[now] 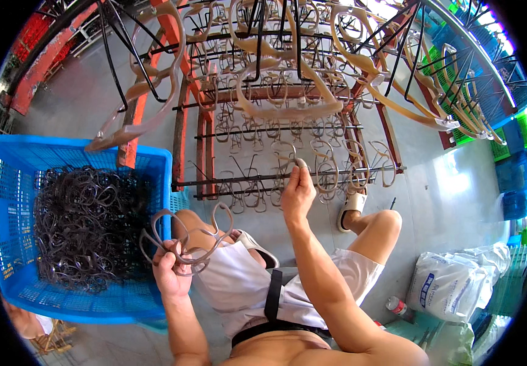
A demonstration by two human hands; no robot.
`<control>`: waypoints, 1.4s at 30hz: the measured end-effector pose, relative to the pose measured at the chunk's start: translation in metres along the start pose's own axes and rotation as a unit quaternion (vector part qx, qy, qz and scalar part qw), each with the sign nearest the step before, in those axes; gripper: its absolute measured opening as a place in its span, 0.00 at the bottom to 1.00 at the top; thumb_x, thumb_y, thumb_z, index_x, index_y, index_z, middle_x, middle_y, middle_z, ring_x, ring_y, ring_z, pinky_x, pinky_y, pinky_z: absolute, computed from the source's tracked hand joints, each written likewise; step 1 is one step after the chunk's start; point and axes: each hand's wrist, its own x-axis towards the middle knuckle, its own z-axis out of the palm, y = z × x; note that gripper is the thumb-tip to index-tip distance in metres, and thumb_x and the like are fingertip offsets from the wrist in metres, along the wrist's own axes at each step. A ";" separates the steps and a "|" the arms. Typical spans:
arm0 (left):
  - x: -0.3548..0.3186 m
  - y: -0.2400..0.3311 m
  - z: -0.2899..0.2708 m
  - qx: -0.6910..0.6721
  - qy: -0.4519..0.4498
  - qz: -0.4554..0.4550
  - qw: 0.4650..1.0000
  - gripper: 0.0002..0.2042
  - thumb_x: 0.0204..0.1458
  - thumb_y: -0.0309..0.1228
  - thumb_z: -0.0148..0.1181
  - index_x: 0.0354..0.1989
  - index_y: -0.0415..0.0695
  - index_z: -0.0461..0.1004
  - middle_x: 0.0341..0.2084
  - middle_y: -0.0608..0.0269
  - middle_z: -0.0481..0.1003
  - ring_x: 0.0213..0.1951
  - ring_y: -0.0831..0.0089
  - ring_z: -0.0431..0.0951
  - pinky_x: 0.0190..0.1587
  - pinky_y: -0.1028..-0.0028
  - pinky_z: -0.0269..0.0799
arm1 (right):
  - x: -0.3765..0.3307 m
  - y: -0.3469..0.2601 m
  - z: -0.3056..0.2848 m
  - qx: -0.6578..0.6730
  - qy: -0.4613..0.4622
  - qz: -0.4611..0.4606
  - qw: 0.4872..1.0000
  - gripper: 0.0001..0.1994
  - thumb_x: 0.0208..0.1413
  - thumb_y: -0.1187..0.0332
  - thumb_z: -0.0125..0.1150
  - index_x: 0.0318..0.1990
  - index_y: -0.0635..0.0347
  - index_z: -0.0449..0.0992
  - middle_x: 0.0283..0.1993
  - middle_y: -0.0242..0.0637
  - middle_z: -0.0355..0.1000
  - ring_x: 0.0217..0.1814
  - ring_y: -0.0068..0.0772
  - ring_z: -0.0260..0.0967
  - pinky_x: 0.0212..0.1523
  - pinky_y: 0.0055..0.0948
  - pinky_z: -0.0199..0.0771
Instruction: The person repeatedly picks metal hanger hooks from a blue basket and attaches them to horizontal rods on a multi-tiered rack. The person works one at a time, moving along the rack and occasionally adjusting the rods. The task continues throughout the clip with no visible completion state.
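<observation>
My left hand is closed around a few glossy grey-brown looped frames, their curved loops standing up above the fingers, over my thigh and beside the basket. Farther forward, my right hand pinches a similar looped frame at the lowest bar of a rack, where its upper curve shows past the fingertips. Similar looped frames hang from hooks along that bar, just right of the hand. To the left, a blue plastic basket holds a tangled heap of dark looped frames.
Rows of looped frames fill the rack, which has red posts. Larger-looking pale frames hang close overhead. White sacks and a bottle stand at the lower right. Part of another person shows below the basket.
</observation>
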 end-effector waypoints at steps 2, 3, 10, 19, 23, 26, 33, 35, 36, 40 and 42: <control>0.007 -0.004 0.001 -0.008 -0.006 -0.003 1.000 0.13 0.46 0.28 0.61 0.39 0.43 0.68 0.26 0.68 0.66 0.18 0.81 0.61 0.21 0.83 0.61 | -0.005 -0.001 0.008 0.007 0.010 -0.025 1.000 0.11 0.59 0.71 0.49 0.46 0.66 0.71 0.33 0.48 0.73 0.32 0.45 0.72 0.34 0.33 0.72; 0.007 -0.005 0.002 -0.014 -0.007 -0.007 1.000 0.13 0.46 0.28 0.61 0.39 0.43 0.68 0.25 0.68 0.66 0.19 0.81 0.61 0.21 0.83 0.61 | -0.009 -0.001 0.009 0.011 0.008 -0.016 1.000 0.12 0.59 0.71 0.49 0.46 0.66 0.71 0.35 0.49 0.73 0.35 0.47 0.73 0.36 0.34 0.73; 0.007 -0.001 0.003 -0.029 -0.039 -0.006 0.999 0.12 0.46 0.27 0.61 0.39 0.43 0.69 0.25 0.68 0.66 0.19 0.81 0.61 0.22 0.83 0.61 | -0.007 0.005 0.012 -0.026 0.019 -0.062 0.998 0.12 0.60 0.70 0.48 0.47 0.67 0.70 0.37 0.50 0.72 0.37 0.48 0.72 0.37 0.35 0.72; 0.010 -0.003 0.005 -0.039 -0.048 -0.011 0.998 0.12 0.46 0.26 0.60 0.39 0.43 0.69 0.24 0.69 0.66 0.20 0.82 0.61 0.21 0.83 0.60 | -0.001 0.003 0.005 0.004 0.011 -0.023 1.000 0.12 0.59 0.69 0.49 0.46 0.66 0.71 0.27 0.47 0.71 0.25 0.42 0.69 0.27 0.33 0.70; 0.011 -0.007 0.006 -0.035 -0.050 -0.017 0.998 0.12 0.46 0.27 0.60 0.40 0.43 0.69 0.26 0.68 0.67 0.21 0.82 0.62 0.21 0.84 0.60 | -0.003 0.003 0.013 0.006 -0.006 -0.015 1.000 0.12 0.58 0.70 0.50 0.46 0.67 0.71 0.30 0.50 0.72 0.30 0.48 0.71 0.32 0.35 0.71; 0.011 -0.008 0.005 -0.035 -0.051 -0.017 0.998 0.12 0.46 0.27 0.60 0.40 0.43 0.70 0.27 0.68 0.68 0.21 0.82 0.62 0.21 0.84 0.60 | -0.007 0.004 0.015 0.031 -0.005 0.006 0.999 0.12 0.58 0.71 0.49 0.46 0.68 0.72 0.30 0.51 0.72 0.29 0.46 0.71 0.31 0.34 0.71; 0.010 -0.007 0.005 -0.044 -0.041 -0.029 0.998 0.13 0.45 0.27 0.62 0.40 0.43 0.70 0.28 0.68 0.69 0.20 0.82 0.64 0.21 0.84 0.62 | -0.004 0.005 0.014 0.032 0.006 -0.014 0.999 0.12 0.59 0.70 0.49 0.46 0.67 0.71 0.28 0.48 0.72 0.26 0.39 0.70 0.29 0.31 0.70; 0.009 -0.005 0.006 -0.035 -0.047 -0.029 0.998 0.13 0.45 0.27 0.62 0.40 0.43 0.70 0.28 0.68 0.70 0.21 0.82 0.64 0.20 0.84 0.62 | -0.004 -0.001 0.011 0.032 0.000 0.011 0.999 0.12 0.59 0.70 0.49 0.46 0.67 0.71 0.28 0.47 0.72 0.25 0.39 0.69 0.29 0.31 0.70; 0.008 -0.005 0.007 -0.031 -0.050 -0.028 0.998 0.13 0.45 0.27 0.62 0.40 0.44 0.70 0.28 0.68 0.70 0.21 0.82 0.64 0.20 0.84 0.62 | -0.003 -0.003 0.008 0.033 -0.002 0.027 0.999 0.12 0.59 0.70 0.49 0.46 0.66 0.71 0.28 0.47 0.72 0.25 0.39 0.69 0.28 0.31 0.69; 0.007 -0.005 0.006 -0.036 -0.043 -0.030 0.998 0.13 0.45 0.27 0.61 0.40 0.44 0.70 0.28 0.68 0.71 0.20 0.82 0.64 0.19 0.84 0.60 | 0.002 -0.005 -0.005 0.100 -0.059 0.111 0.987 0.13 0.62 0.66 0.47 0.47 0.64 0.70 0.21 0.34 0.67 0.19 0.24 0.63 0.20 0.25 0.63; 0.008 -0.006 0.011 -0.042 -0.051 -0.033 0.997 0.13 0.46 0.28 0.61 0.40 0.44 0.70 0.28 0.68 0.71 0.20 0.82 0.63 0.19 0.84 0.60 | 0.006 0.005 -0.011 0.223 -0.114 0.179 0.951 0.15 0.63 0.63 0.45 0.51 0.63 0.67 0.20 0.26 0.62 0.18 0.13 0.58 0.16 0.20 0.58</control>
